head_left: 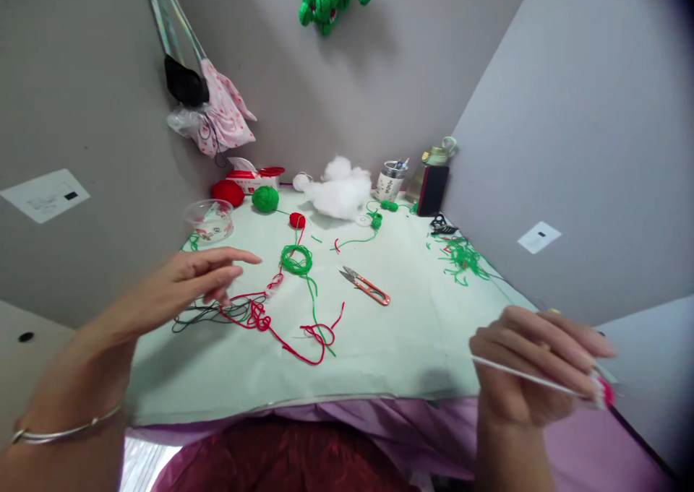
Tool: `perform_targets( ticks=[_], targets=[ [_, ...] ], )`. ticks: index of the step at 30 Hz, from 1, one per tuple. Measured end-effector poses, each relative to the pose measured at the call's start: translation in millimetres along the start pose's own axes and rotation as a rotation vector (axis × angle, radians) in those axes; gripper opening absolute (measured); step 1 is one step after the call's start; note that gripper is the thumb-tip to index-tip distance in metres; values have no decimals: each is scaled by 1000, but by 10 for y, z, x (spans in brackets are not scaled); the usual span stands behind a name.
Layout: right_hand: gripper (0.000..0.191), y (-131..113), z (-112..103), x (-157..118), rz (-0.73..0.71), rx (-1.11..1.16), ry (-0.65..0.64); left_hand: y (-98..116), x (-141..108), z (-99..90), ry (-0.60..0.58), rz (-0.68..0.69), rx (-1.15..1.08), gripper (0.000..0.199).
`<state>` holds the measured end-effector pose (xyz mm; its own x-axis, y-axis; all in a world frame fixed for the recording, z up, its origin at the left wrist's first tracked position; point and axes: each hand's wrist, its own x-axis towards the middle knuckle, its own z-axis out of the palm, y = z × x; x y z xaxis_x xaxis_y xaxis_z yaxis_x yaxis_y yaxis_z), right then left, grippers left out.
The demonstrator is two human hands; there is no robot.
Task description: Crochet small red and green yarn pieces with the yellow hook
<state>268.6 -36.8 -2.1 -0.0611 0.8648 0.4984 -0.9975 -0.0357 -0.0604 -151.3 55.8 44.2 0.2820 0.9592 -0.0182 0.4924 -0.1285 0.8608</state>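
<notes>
My left hand hovers over the left of the table with its fingers stretched out and holding nothing. Below it lie dark cord loops and tangled red yarn. At the right edge, my right hand is closed on a small red and white crochet piece, slightly blurred and partly hidden by the fingers. White yarn crosses in front of that hand, stretched toward the piece. Orange-handled thread snips rest between the hands, beside a coil of green yarn.
Green yarn scraps lie at the right. Along the back stand a green yarn ball, white stuffing, a pen tin and a dark phone. A clear plastic tub sits at the left.
</notes>
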Motion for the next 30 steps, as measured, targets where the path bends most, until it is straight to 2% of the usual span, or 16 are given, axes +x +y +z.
perform_targets(
  ticks=[1, 2, 3, 4, 5, 6, 7, 9, 11, 14, 17, 20, 24, 27, 28, 30],
  targets=[
    [35, -65, -15, 7, -39, 117, -42, -84, 25, -95, 66, -22, 82, 37],
    [41, -105, -30, 21, 35, 144, -129, -175, 50, -165, 98, -40, 160, 40],
    [46, -116, -44, 37, 94, 144, -201, -262, 77, -211, 56, -53, 240, 45],
    [50, -100, -54, 50, 157, 110, -293, -335, 104, -231, 27, -65, 320, 49],
    [44, -59, -60, 57, 137, 74, -277, -386, 130, -225, 61, -45, 390, 49],
    [45, 0, -60, 54, 185, -63, -337, -406, 155, -192, 44, -16, 462, 48],
    [44, 70, -57, 42, 150, -169, -358, -394, 179, -133, 54, 29, 520, 42],
    [41, 211, -45, -7, 101, -491, -97, -288, 220, 64, 37, 104, 537, 26],
    [34, 323, -41, -64, 99, -648, -75, -143, 258, 348, -39, 260, 505, 20],
    [27, 417, -62, -127, 148, -710, -119, -38, 348, 830, -208, 549, 395, 16],
    [22, 458, -86, -161, 230, -712, -63, -79, 538, 1151, -241, 578, 383, 14],
    [19, 482, -79, -165, 303, -734, 120, -9, 791, 1123, -200, 543, 369, 17],
    [19, 509, -70, -93, 332, -735, 198, 379, 983, 772, -130, 505, 315, 23],
    [20, 539, -94, -15, 332, -759, 243, 523, 956, 703, -255, 535, 329, 14],
    [21, 551, -104, 6, 344, -773, 276, 496, 928, 750, -323, 541, 349, 8],
    [24, 577, -122, 35, 375, -796, 347, 352, 871, 909, -404, 541, 393, 13]
  ],
)
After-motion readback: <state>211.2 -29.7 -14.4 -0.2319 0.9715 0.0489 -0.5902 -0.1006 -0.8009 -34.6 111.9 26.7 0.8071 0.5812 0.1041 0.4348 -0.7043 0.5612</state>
